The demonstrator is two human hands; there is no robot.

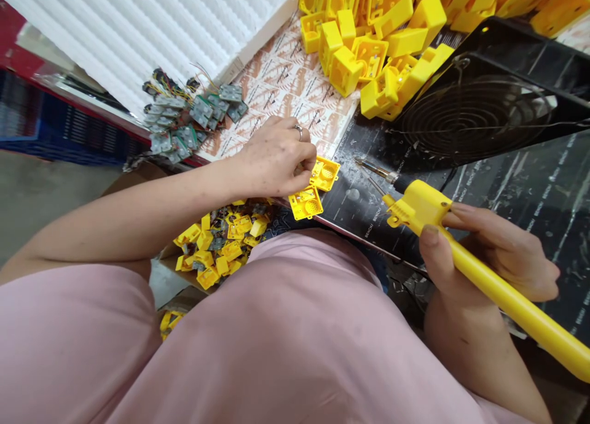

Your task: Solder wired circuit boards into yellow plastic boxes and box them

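Your right fingers (434,252) grip the soldering iron (488,276); left fingers (299,150), can't tell. Eight-o'clock units (231,250) seem done; one-o'clock shells (345,72) remain.

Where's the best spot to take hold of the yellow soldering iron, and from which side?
Hold the yellow soldering iron by its long, smooth handle, probably coming from the picture's lower right. The handle slants that way, while the metal tip points the opposite way and may be hot. The right hand grips just behind the wider head, which seems sensible.
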